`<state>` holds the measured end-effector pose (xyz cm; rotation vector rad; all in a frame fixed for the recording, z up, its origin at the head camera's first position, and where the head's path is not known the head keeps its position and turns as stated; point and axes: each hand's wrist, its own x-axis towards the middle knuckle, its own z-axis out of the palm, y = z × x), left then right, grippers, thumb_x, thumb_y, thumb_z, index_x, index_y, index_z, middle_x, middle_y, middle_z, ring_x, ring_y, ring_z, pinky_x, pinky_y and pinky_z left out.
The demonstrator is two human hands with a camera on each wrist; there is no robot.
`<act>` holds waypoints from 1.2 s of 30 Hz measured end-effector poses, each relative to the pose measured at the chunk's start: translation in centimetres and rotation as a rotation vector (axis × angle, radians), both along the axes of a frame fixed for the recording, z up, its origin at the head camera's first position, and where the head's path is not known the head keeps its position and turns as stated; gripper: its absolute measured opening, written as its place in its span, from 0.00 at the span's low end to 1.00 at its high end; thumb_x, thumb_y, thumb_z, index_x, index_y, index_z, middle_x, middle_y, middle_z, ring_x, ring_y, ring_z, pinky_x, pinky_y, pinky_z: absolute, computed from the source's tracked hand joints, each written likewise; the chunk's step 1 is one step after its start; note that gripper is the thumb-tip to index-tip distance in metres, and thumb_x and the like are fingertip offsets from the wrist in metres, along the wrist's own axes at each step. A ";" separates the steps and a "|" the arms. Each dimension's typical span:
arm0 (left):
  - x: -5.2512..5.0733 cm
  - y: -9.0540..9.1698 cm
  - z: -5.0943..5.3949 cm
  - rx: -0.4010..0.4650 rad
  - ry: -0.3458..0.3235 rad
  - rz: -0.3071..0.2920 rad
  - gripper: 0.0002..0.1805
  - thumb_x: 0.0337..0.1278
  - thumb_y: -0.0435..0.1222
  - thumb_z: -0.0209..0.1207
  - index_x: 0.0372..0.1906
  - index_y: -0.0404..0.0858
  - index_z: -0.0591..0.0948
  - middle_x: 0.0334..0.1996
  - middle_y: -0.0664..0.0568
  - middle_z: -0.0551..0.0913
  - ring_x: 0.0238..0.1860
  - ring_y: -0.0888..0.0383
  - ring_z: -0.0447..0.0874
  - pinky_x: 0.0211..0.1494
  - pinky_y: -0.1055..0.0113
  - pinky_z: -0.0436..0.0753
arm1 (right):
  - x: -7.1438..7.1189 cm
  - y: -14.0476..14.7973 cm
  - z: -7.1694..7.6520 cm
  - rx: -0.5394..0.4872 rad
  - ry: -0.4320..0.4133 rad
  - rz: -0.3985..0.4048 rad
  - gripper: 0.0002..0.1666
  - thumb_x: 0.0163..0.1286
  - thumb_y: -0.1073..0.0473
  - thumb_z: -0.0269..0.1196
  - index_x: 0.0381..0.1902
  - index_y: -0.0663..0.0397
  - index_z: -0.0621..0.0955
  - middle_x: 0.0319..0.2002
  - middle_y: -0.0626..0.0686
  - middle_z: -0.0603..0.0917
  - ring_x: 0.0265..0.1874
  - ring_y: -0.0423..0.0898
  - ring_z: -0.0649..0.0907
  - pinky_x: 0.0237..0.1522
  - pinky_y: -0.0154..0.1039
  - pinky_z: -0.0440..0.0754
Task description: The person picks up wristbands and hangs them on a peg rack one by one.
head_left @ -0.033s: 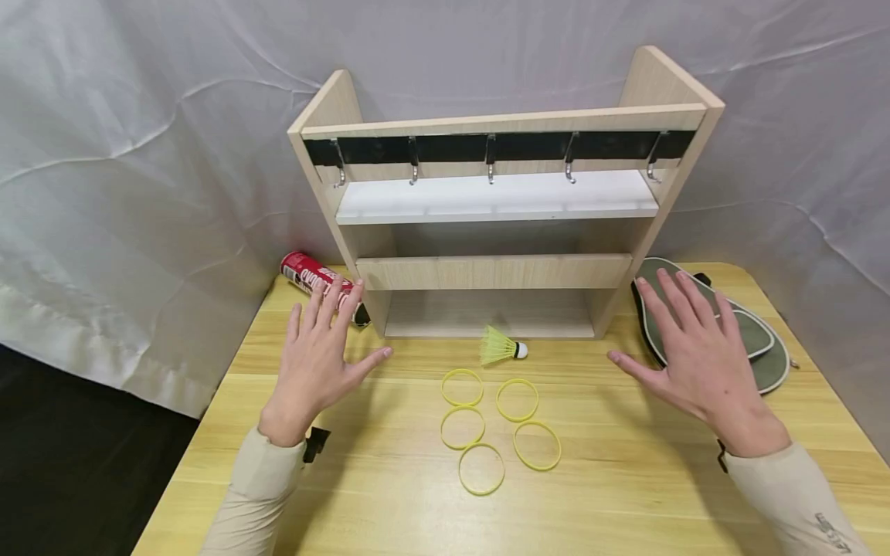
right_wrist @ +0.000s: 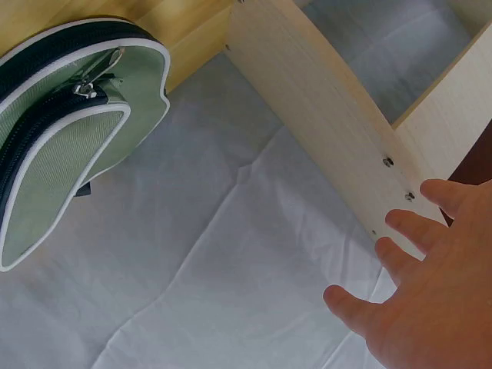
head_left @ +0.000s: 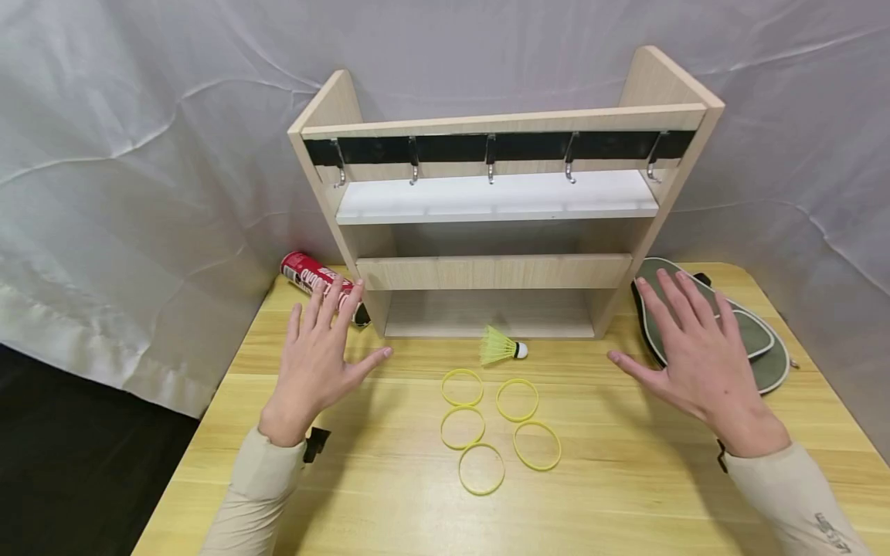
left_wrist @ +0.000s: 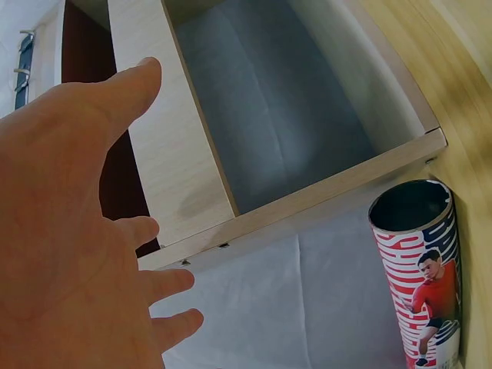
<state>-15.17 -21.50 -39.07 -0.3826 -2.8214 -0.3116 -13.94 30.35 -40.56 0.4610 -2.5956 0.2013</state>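
Observation:
My left hand (head_left: 316,363), fingers spread and holding nothing, is raised over the table's left side, in front of a red tube (head_left: 306,270) lying by the shelf. The left wrist view shows the tube's open dark end (left_wrist: 411,206). On the right my right hand (head_left: 702,355) is likewise spread and empty, partly covering a green zipped case (head_left: 768,371). Between the hands lie several yellow rings, one of them (head_left: 481,494) nearest the front. A yellow shuttlecock (head_left: 497,346) with a white tip lies on its side behind them.
A wooden shelf unit (head_left: 494,272) stands at the back of the table (head_left: 389,502), with several metal hooks on a black strip (head_left: 452,147) near its top. Grey cloth (head_left: 174,193) hangs behind and at both sides. The table's left edge borders a dark area.

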 end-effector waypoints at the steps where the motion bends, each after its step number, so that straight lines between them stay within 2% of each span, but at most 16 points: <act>1: 0.0 0.0 0.0 -0.003 0.001 0.001 0.61 0.61 0.68 0.68 0.91 0.53 0.52 0.89 0.42 0.55 0.90 0.35 0.45 0.87 0.25 0.51 | 0.0 0.0 0.0 -0.001 0.000 0.001 0.67 0.65 0.09 0.50 0.87 0.46 0.63 0.85 0.64 0.65 0.88 0.59 0.57 0.83 0.77 0.54; 9: 0.0 -0.1 -0.1 0.012 -0.009 -0.002 0.61 0.61 0.67 0.68 0.91 0.54 0.51 0.90 0.41 0.53 0.90 0.34 0.44 0.87 0.24 0.49 | 0.0 0.0 -0.2 -0.005 0.001 -0.002 0.67 0.65 0.09 0.51 0.87 0.46 0.63 0.85 0.63 0.65 0.88 0.59 0.57 0.83 0.77 0.54; 17: -0.2 -0.2 0.1 0.010 -0.025 0.012 0.60 0.64 0.67 0.66 0.91 0.55 0.49 0.92 0.46 0.47 0.91 0.36 0.41 0.88 0.25 0.47 | -0.1 0.1 0.6 0.022 -0.041 -0.019 0.66 0.65 0.14 0.58 0.89 0.46 0.60 0.87 0.62 0.62 0.88 0.61 0.57 0.83 0.75 0.55; 22: -0.5 -0.5 0.4 0.034 -0.009 -0.003 0.58 0.66 0.65 0.66 0.91 0.55 0.49 0.91 0.43 0.50 0.90 0.34 0.43 0.87 0.24 0.47 | -0.3 0.5 1.1 0.027 -0.009 -0.005 0.68 0.66 0.08 0.48 0.88 0.47 0.61 0.86 0.62 0.63 0.87 0.62 0.60 0.80 0.75 0.59; 25: -1.0 -0.9 0.4 0.079 0.033 -0.028 0.55 0.68 0.60 0.67 0.91 0.52 0.51 0.89 0.40 0.55 0.89 0.33 0.47 0.86 0.25 0.50 | -0.3 0.5 1.1 0.015 0.025 0.017 0.68 0.68 0.07 0.41 0.88 0.49 0.62 0.85 0.64 0.65 0.85 0.64 0.62 0.78 0.75 0.62; 27: -1.6 -1.2 0.2 0.124 0.076 -0.052 0.53 0.70 0.57 0.67 0.90 0.47 0.55 0.87 0.37 0.59 0.87 0.32 0.52 0.85 0.26 0.54 | -0.2 0.3 1.0 0.002 0.033 0.028 0.67 0.69 0.08 0.41 0.88 0.49 0.62 0.84 0.64 0.66 0.83 0.65 0.64 0.74 0.74 0.66; 32: -3.3 -1.8 -0.4 0.268 0.134 -0.127 0.47 0.71 0.47 0.69 0.85 0.33 0.61 0.81 0.34 0.69 0.82 0.32 0.65 0.83 0.30 0.65 | 0.1 -0.2 0.6 -0.041 0.007 0.044 0.60 0.72 0.20 0.59 0.88 0.50 0.62 0.81 0.65 0.71 0.78 0.68 0.69 0.69 0.74 0.71; 36: -4.4 -2.0 -0.9 0.361 0.126 -0.162 0.46 0.73 0.43 0.69 0.85 0.32 0.60 0.78 0.33 0.73 0.78 0.34 0.71 0.82 0.34 0.70 | 0.2 -0.7 0.0 -0.060 0.006 0.069 0.56 0.71 0.31 0.66 0.87 0.53 0.64 0.78 0.66 0.73 0.76 0.69 0.71 0.68 0.73 0.73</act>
